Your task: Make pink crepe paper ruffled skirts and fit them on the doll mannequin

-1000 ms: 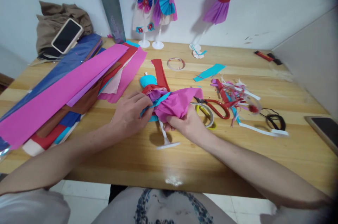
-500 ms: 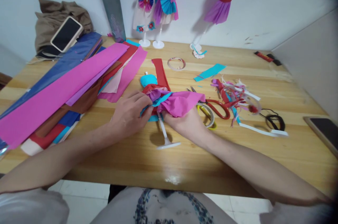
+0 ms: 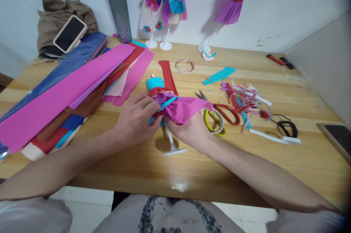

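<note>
A small dress form (image 3: 155,83) with a blue top and red, purple and pink crepe paper tilts over the table on a white stand (image 3: 171,139). My left hand (image 3: 138,119) is closed on the paper at its left side, by a blue strip (image 3: 168,104). From the right, my right hand (image 3: 192,130) grips the gathered pink paper (image 3: 186,109), which hides most of its fingers. Behind the form lies a red strip (image 3: 168,75). Scissors with red handles (image 3: 229,114) and a roll of tape (image 3: 218,121) sit just right of my right hand.
Long crepe paper sheets (image 3: 90,79) cover the left side. Dressed forms (image 3: 153,13) and a bottle (image 3: 117,10) stand at the wall. Paper scraps (image 3: 244,97), a black cord (image 3: 287,128) and a phone (image 3: 336,136) lie right. Another phone (image 3: 70,34) rests on brown cloth (image 3: 65,10).
My left hand has shifted slightly right along the paper, and its fingers are more bunched. My right hand still grips the pink paper. The whole view has moved a little.
</note>
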Demonstrator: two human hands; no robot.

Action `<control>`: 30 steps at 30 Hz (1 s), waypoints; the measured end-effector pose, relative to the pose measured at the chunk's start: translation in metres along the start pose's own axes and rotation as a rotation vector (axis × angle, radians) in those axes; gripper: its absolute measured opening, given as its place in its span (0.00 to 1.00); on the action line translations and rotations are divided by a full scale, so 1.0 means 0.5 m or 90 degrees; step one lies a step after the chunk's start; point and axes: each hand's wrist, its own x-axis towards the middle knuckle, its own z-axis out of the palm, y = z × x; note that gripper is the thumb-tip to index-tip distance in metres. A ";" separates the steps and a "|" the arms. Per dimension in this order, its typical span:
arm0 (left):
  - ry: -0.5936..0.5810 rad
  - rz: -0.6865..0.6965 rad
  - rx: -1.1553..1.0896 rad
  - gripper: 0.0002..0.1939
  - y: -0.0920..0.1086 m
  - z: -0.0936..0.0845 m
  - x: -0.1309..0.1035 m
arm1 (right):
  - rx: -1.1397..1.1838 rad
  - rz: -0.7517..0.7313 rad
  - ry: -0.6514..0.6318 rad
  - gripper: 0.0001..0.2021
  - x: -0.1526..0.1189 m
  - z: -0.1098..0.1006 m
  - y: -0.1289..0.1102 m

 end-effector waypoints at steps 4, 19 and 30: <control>0.021 0.000 0.017 0.07 0.003 -0.001 0.005 | -0.005 -0.016 0.026 0.06 -0.001 0.008 0.000; 0.030 -0.059 -0.021 0.07 -0.021 -0.003 0.018 | 0.184 0.095 -0.115 0.01 0.009 0.006 -0.018; -0.010 -0.075 -0.044 0.07 -0.008 -0.002 0.011 | 0.224 0.151 -0.103 0.06 0.007 0.013 -0.010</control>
